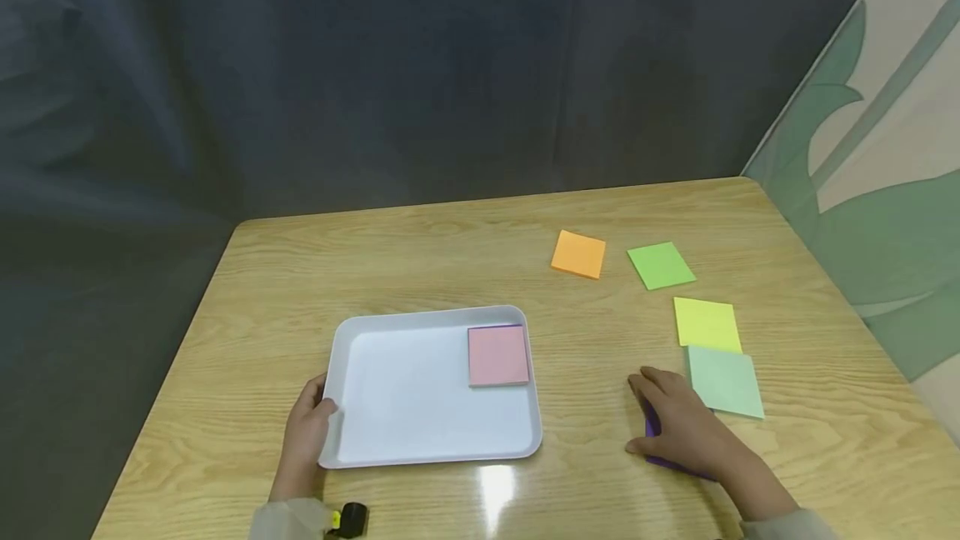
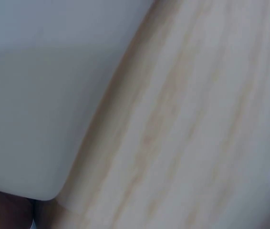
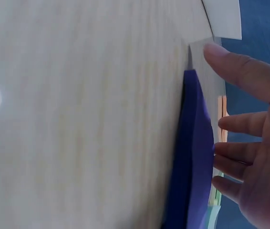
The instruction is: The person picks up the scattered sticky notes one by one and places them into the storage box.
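Note:
My left hand (image 1: 306, 427) grips the left edge of a white tray (image 1: 405, 458), thumb over the rim. In the left wrist view the tray (image 2: 39, 119) fills the upper left, with only a bit of the hand showing below. Inside the tray, at its right end, lies a pink sticky-note pad (image 1: 498, 357) with a purple strip along its back edge. My right hand (image 1: 686, 423) is over a purple sticky-note pad (image 1: 678, 465) on the table, mostly covering it. In the right wrist view, its fingers are spread close above the purple pad (image 3: 199, 157), thumb apart.
Beyond my right hand, a mint pad (image 1: 725, 382) overlaps a yellow pad (image 1: 707, 323). Farther back lie a green pad (image 1: 662, 265) and an orange pad (image 1: 579, 254). A dark curtain (image 1: 450, 82) hangs behind the wooden table (image 1: 360, 257); a small black object (image 1: 351, 519) is by my left wrist.

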A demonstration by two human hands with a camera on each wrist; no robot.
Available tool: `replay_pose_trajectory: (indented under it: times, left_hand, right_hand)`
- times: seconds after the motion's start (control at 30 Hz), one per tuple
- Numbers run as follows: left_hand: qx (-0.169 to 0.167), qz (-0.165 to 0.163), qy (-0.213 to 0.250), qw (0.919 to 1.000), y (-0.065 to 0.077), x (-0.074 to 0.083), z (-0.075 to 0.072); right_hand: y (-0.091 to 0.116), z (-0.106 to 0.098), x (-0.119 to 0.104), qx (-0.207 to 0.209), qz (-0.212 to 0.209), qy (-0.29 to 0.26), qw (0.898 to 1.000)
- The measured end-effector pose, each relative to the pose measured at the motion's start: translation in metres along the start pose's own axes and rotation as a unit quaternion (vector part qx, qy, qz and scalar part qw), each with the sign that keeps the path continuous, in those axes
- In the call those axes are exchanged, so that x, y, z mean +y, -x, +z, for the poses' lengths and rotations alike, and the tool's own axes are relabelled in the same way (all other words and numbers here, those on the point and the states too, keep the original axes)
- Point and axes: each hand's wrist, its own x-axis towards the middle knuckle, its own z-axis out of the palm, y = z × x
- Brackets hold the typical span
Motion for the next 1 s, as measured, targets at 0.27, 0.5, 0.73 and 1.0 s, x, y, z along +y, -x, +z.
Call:
replay_pose_trajectory:
  times: [0.27,0.5,0.73,1.0]
  left_hand:
    - [0.024,0.044,0.004,0.9987,0.000,-0.006,0.000]
    - [0.015,0.025,-0.003,0.9996,-0.001,-0.003,0.000]
    - [0.012,0.018,0.002,0.9998,-0.001,-0.002,0.000]
    - [0.007,0.002,0.016,0.9998,-0.001,-0.001,0.001]
  right_hand:
    - [0.013,0.002,0.005,-0.006,0.021,0.019,1.000]
    - [0.019,-0.001,0.001,-0.009,0.033,0.042,0.999]
    - [0.018,-0.003,0.002,0.001,0.033,0.050,0.998]
    - [0.009,0.003,-0.003,0.044,0.013,0.045,0.998]
